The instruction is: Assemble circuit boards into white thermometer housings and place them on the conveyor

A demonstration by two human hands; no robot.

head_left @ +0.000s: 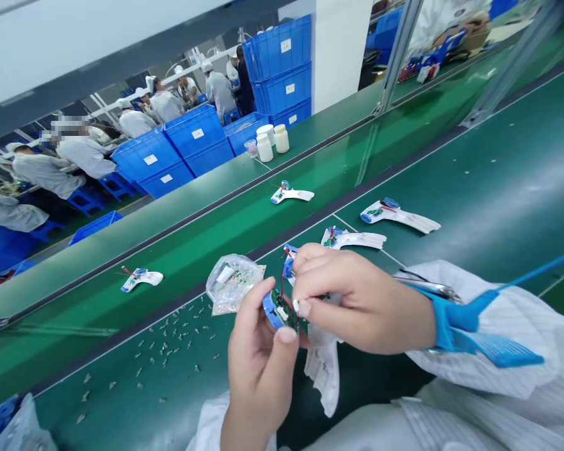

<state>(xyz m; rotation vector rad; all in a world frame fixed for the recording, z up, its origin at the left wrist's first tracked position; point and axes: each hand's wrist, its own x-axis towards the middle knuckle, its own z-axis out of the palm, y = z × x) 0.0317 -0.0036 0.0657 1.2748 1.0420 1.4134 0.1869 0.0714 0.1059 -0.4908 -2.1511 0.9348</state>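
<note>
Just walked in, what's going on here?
A person at a green conveyor belt holds a small blue-edged circuit board between the left hand and right hand, with a blue wrist strap on the right wrist. A clear bag of boards and scattered small parts lie on the belt nearby, with white-backed assemblies further along. Co-workers work beyond, near stacked blue crates.

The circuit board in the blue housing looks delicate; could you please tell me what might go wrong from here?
The left hand holds the circuit board above small loose metal parts on the green belt, so a slip could drop it among them. The thin red wire beside the right hand could perhaps snag and pull loose.
</note>
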